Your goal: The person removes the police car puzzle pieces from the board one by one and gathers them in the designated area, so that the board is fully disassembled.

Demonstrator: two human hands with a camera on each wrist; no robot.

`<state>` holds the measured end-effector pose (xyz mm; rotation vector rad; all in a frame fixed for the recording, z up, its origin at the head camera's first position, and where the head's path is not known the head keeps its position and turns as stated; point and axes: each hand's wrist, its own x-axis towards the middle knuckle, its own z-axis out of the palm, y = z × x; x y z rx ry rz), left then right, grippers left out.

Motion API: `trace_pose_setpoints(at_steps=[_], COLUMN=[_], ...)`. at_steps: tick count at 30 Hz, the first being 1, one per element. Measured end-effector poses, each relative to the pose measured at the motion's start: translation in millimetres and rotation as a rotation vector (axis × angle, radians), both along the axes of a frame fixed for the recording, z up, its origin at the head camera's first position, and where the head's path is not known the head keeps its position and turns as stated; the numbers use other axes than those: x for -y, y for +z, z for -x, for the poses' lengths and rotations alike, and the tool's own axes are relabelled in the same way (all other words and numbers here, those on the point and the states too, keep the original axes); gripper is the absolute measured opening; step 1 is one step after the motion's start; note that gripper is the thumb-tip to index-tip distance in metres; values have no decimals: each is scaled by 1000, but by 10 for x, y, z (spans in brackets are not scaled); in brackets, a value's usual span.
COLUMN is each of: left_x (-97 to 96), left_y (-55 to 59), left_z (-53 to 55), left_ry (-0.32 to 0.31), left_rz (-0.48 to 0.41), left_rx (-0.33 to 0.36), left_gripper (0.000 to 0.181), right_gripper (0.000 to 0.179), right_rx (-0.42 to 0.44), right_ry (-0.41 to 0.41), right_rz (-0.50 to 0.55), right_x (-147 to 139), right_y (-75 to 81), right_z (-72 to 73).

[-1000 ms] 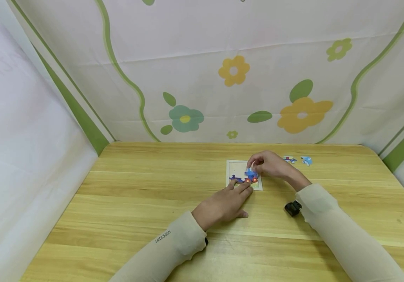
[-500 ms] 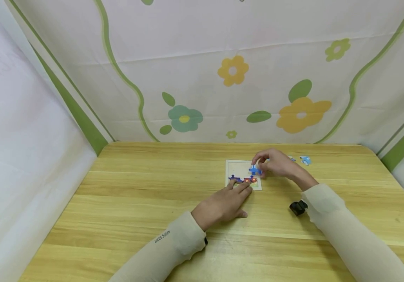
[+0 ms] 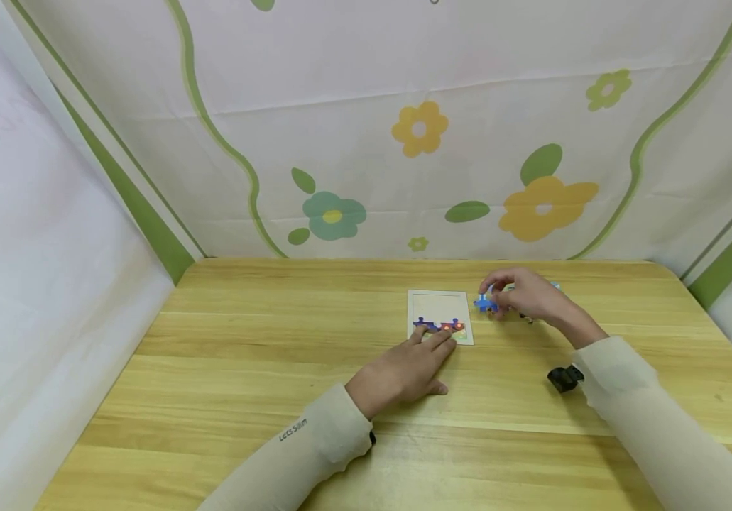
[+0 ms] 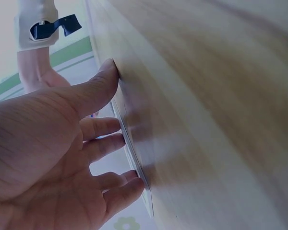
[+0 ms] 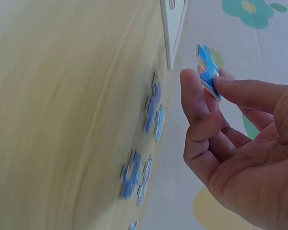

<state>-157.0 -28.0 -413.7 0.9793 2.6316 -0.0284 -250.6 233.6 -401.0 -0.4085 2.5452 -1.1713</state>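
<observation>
My right hand (image 3: 519,292) pinches a blue jigsaw puzzle piece (image 5: 209,69) between thumb and fingers, raised above the table just right of the puzzle board. The white-bordered puzzle board (image 3: 439,305) has dark blue and red pieces (image 3: 451,326) along its lower part; its upper part shows a pale backing. My left hand (image 3: 407,369) rests on the board's near edge with fingers extended, covering some of the lower row. In the left wrist view, its fingertips (image 4: 134,184) touch the board's edge and the thumb touches the tabletop.
Several loose puzzle pieces (image 5: 132,175) lie on the wooden table (image 3: 244,341) to the board's right, partly hidden by my right hand in the head view. A flower-printed cloth (image 3: 353,142) stands along the back edge, with a white cloth (image 3: 33,284) at the left.
My right hand has lifted the blue puzzle piece off the board and carried it right, over the table near the loose pieces. The left hand has stayed on the board.
</observation>
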Motion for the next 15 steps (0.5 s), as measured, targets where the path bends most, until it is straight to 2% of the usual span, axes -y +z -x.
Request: trace_pose_setpoints(at_steps=[6,15], left_x=[8,1], left_y=[-13,-6], left_z=[-2,-7], left_ry=[-15,-23], left_rz=[3,7], left_rx=[-18,-23], left_gripper=[76,75], right_gripper=[23,25], right_rx=[-11,32], right_ry=[-34,-110], right_rz=[-18,6], right_x=[-192,-432], right_y=[-2,7], right_z=[-28,-97])
